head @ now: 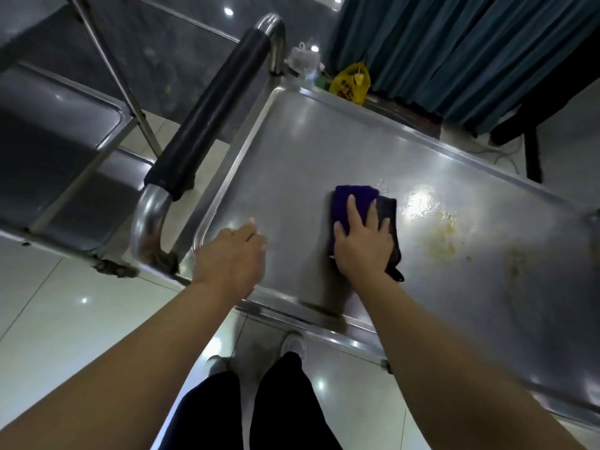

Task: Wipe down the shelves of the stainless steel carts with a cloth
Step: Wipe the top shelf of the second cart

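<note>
The cloth [383, 219], a folded purple and dark pad, lies flat on the cart's top shelf [292, 147], its long axis running away from the person. The right hand [363, 246] covers its near half, palm down, fingers spread and pressing it to the steel. Just right of the cloth is a wet glare patch, and beyond it a yellowish smear [443, 237] with fainter specks trailing further right. The next stroke likely runs that way, along the shelf's length, and the right hand is already the nearer one.

Left of the cloth, well apart from it, the left hand [229, 259] rests near the shelf's near corner. It holds nothing, and its fingers look loosely extended, though blur hides the tips.

Further left stands the cart's handle [211, 115] in its black sleeve, and past that a second steel cart [61, 138]. Beyond the cloth, past the far rim, lie a yellow bag [350, 82] and a white bag [303, 58] beside a teal curtain [454, 43]. The floor [48, 303] is glossy pale tile.
</note>
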